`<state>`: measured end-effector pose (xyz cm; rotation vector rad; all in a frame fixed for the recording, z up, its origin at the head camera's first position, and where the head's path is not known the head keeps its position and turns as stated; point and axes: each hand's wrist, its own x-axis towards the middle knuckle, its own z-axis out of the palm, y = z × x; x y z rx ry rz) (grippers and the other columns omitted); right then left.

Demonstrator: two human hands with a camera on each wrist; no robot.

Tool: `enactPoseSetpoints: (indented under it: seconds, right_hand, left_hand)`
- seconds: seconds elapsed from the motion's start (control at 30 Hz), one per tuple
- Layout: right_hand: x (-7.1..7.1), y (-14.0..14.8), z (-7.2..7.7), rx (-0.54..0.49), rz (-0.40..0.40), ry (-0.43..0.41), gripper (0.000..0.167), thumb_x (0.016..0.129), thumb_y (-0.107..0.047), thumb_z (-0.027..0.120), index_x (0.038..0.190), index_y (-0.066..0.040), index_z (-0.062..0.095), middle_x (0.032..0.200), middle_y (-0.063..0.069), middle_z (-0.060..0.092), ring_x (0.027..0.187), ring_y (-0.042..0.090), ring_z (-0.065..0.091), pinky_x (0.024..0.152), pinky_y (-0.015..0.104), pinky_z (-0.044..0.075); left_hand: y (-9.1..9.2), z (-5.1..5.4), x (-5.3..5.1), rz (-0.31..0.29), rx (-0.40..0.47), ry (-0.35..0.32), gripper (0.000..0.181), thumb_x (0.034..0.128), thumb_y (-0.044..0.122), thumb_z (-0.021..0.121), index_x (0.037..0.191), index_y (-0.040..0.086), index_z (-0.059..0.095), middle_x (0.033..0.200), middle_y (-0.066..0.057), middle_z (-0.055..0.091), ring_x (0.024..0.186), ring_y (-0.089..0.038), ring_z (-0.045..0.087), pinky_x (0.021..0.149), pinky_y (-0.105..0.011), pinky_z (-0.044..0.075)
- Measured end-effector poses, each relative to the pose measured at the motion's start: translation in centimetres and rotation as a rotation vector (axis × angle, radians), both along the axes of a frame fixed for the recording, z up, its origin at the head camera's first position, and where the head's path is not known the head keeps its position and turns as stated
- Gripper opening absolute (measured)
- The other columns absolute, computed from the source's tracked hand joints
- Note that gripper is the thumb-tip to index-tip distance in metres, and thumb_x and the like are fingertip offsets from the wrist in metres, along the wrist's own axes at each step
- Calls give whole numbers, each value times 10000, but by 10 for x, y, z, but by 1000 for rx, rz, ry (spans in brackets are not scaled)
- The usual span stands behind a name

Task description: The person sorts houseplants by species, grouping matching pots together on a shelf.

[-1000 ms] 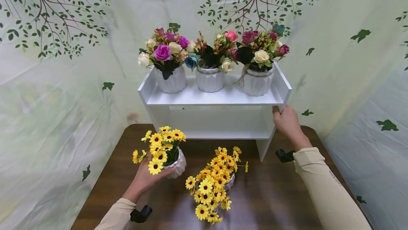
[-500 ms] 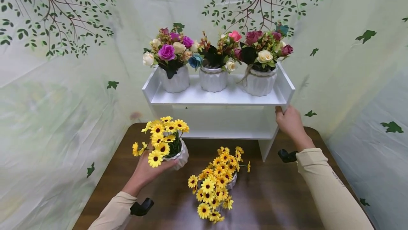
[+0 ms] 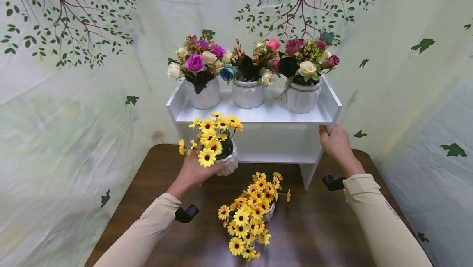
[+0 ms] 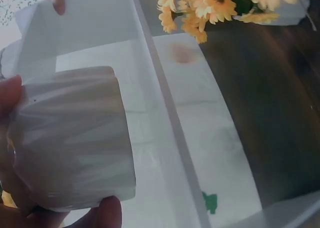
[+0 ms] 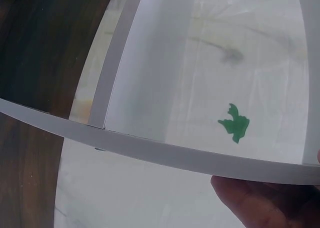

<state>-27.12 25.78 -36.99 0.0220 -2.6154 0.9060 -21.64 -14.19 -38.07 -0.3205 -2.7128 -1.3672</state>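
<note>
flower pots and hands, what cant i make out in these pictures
Head view: the left hand, partly hidden by the held flowers and held pot.
Head view: the lower pots, mostly hidden by their yellow blooms.
Head view: the sleeve lettering, too small to read.
Right wrist view: the right hand, cut off by the right and bottom edges.

The daisies (image 3: 208, 137) are yellow, the shelf (image 3: 266, 116) white
</note>
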Motion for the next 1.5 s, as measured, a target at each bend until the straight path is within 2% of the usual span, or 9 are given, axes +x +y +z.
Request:
enactPoseSetpoints:
  seconds: [0.1,0.27,0.4,0.6,0.8,1.0,1.13,1.33,1.5]
  right_hand:
    - [-1,-1,-2,3,6,5,291,1004,-161,444,975,96,577,801,241,572,693,354,516,587,386,397]
    - [-1,-2,-5,5,15,-2,280,1000,-145,441,938,91,579,762,222,561,668,339,508,571,363,384]
    - [0,-1,-3,4,10,-5,309,1009,-168,429,940,93,580,760,219,556,679,346,511,576,379,393]
    - [0,1,-3,-2,13,-11,329,1020,-180,415,988,104,579,779,221,552,697,351,513,592,390,402]
    - [1,3,-4,-12,14,-27,345,1028,-191,405,1025,109,577,780,215,547,690,338,510,576,348,384]
    - [0,3,-4,-4,10,-5,342,1021,-176,412,1026,119,586,790,231,561,693,349,510,584,363,384]
    - [-1,3,-4,0,8,5,336,1017,-173,416,1010,115,590,786,230,564,695,354,512,594,380,394]
    - [0,2,-1,-6,12,-6,341,1022,-178,409,1025,114,583,774,216,552,688,342,507,583,359,383]
    - [-1,1,-1,-11,3,2,345,1019,-176,413,1025,122,586,766,217,550,684,345,506,578,353,377]
  left_hand:
    - [7,-5,-9,42,-3,-31,694,744,432,844,1289,106,562,1190,-97,696,1096,-238,651,921,-430,544]
    - [9,-13,-20,135,-82,-92,712,728,498,832,1184,6,592,1051,-150,706,934,-237,639,788,-382,547]
    - [6,-15,-29,169,-114,-117,686,731,524,818,1093,-23,614,936,-150,696,854,-239,615,711,-352,522]
    - [1,-18,-38,140,-106,-30,724,776,458,809,1282,18,535,1178,-173,671,1102,-326,635,909,-487,538]
    - [1,-20,-45,123,-104,-38,838,783,470,802,1417,75,423,1378,-168,569,1285,-352,548,1060,-535,463]
    - [1,-22,-56,100,-79,8,871,802,438,804,1478,128,350,1485,-115,460,1412,-319,426,1165,-556,350]
    - [0,-24,-63,125,-53,-32,897,812,433,796,1499,129,305,1510,-110,422,1424,-323,406,1172,-548,346]
    - [-2,-26,-75,204,-37,-98,889,802,459,783,1472,62,354,1460,-164,491,1359,-350,475,1124,-517,411]
    - [-1,-25,-81,234,-2,-124,912,800,449,778,1495,72,323,1486,-166,467,1377,-356,455,1153,-525,377]
